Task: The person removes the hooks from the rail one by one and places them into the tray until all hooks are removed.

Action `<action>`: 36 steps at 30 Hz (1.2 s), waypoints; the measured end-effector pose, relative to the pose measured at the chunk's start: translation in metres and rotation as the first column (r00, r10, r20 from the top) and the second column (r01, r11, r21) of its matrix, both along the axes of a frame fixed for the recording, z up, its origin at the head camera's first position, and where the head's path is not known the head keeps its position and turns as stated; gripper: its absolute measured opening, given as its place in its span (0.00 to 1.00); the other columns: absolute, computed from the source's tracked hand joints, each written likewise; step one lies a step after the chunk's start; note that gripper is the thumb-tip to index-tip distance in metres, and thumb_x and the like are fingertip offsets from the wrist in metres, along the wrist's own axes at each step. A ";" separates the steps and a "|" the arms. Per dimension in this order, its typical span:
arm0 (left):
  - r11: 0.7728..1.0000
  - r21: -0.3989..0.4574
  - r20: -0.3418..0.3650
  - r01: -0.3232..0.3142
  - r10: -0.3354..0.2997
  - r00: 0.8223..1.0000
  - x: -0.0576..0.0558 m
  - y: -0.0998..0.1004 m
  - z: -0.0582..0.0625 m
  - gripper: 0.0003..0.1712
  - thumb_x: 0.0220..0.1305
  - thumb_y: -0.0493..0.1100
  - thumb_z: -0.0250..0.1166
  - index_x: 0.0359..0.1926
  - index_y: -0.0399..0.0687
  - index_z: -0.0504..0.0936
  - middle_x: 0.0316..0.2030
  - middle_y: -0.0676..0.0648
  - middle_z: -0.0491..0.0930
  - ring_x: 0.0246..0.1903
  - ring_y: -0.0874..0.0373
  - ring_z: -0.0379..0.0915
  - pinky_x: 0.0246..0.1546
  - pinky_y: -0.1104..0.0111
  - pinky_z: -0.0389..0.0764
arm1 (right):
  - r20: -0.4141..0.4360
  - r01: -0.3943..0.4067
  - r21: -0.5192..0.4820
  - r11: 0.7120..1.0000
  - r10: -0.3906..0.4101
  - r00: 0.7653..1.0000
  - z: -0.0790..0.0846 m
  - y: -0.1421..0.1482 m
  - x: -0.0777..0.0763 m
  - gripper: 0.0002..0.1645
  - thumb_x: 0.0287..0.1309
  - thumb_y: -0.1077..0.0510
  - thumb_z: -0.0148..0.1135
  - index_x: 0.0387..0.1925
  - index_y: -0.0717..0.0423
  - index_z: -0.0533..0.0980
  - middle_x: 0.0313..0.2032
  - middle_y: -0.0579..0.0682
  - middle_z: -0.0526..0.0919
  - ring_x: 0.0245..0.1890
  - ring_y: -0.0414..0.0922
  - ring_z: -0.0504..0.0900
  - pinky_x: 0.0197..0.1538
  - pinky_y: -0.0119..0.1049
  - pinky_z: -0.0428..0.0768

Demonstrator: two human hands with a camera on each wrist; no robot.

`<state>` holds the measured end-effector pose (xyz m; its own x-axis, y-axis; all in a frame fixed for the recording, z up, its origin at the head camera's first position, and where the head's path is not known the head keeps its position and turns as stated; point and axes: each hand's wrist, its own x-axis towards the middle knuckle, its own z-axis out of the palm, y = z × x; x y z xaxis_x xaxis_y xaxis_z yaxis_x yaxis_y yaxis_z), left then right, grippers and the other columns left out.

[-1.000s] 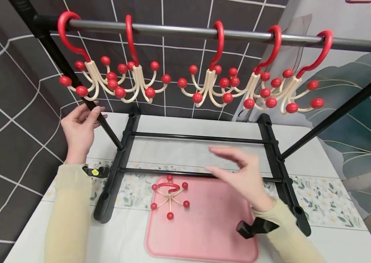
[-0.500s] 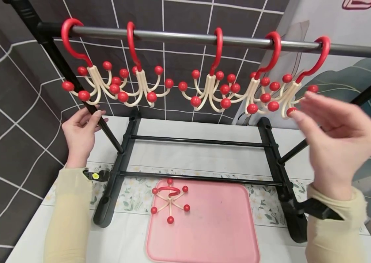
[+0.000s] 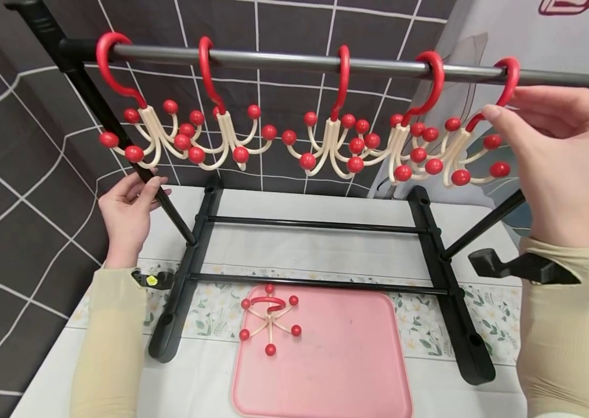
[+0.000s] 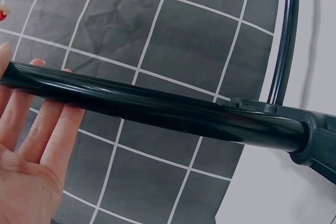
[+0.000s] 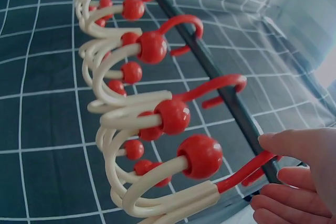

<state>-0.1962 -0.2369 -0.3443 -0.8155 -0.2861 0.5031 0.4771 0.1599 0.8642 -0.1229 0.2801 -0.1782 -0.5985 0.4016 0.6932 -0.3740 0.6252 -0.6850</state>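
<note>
My right hand (image 3: 571, 157) pinches the red hook of the rightmost claw hanger (image 3: 458, 145) between thumb and fingers, just below the metal rail (image 3: 278, 59). This hanger has cream arms tipped with red balls. The right wrist view shows its hook (image 5: 244, 174) over the rail, with the thumb and fingers (image 5: 294, 203) on either side. On the left, my left hand (image 3: 127, 217) holds the rack's slanted black post (image 3: 171, 210), thumb in front and fingers behind. Several more such hangers, including the leftmost one (image 3: 150, 125), hang along the rail.
Another claw hanger (image 3: 270, 318) lies on the pink tray (image 3: 346, 360) at its upper left. The rack's black feet (image 3: 176, 313) and crossbars (image 3: 320, 283) stand on the white tabletop (image 3: 195, 383). Behind is a dark cloth with white grid lines (image 3: 294, 23).
My right hand has risen from above the tray to the rightmost hanger's hook and now pinches it. The left hand stays on the post. The view has tilted slightly.
</note>
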 end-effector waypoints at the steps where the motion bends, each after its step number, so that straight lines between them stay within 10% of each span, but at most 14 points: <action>1: 1.000 0.004 0.003 -0.001 0.001 1.000 0.000 0.000 0.000 0.17 0.65 0.36 0.71 0.54 0.36 0.86 0.40 0.45 0.88 0.35 0.59 0.87 0.42 0.73 0.84 | 0.020 0.013 -0.012 1.000 -0.013 1.000 0.001 0.000 -0.002 0.20 0.54 0.55 0.79 0.49 0.53 0.87 0.47 0.45 0.88 0.45 0.34 0.86 0.54 0.26 0.79; 15: 0.998 0.053 0.001 0.017 -0.017 1.000 -0.001 0.000 -0.001 0.17 0.64 0.35 0.72 0.53 0.36 0.86 0.40 0.44 0.88 0.34 0.59 0.88 0.41 0.73 0.84 | 0.073 0.073 -0.005 0.997 -0.072 0.995 0.001 0.006 -0.006 0.15 0.59 0.52 0.75 0.47 0.52 0.88 0.43 0.41 0.89 0.39 0.31 0.85 0.44 0.23 0.79; 36: 0.998 0.055 0.008 0.011 -0.012 1.000 -0.001 0.001 0.001 0.16 0.64 0.35 0.72 0.53 0.38 0.87 0.40 0.44 0.88 0.34 0.58 0.88 0.42 0.73 0.84 | 0.106 0.126 -0.143 0.982 -0.111 0.988 0.010 0.029 -0.002 0.19 0.62 0.47 0.72 0.52 0.47 0.85 0.49 0.42 0.86 0.46 0.32 0.83 0.57 0.24 0.72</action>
